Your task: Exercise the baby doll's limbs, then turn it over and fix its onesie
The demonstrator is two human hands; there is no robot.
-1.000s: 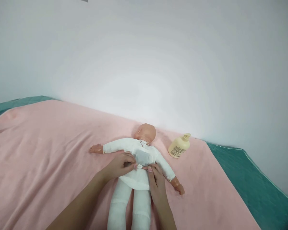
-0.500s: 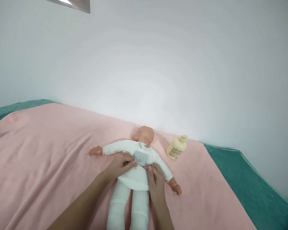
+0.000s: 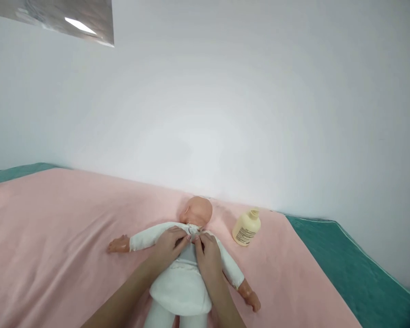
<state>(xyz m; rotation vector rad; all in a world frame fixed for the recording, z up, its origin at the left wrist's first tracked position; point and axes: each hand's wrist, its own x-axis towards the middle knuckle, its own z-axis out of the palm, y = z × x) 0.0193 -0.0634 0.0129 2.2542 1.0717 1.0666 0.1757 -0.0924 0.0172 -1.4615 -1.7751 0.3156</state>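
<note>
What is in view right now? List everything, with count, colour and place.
Doll: one, white cloth body with tan head and hands, lying lower centre
Grey panel: one, grey, on the doll's torso, partly hidden
Bottle: one, pale yellow, upright, right of the doll's head
Pink cloth: one, pink, under doll and bottle
Green cover: two visible parts, green, left and right beyond the pink cloth
Wall: one, whitish, behind
Shiny object: one, greyish-brown, top left, cut off
Left hand, right hand: one each, fingertips at the doll's upper torso
</note>
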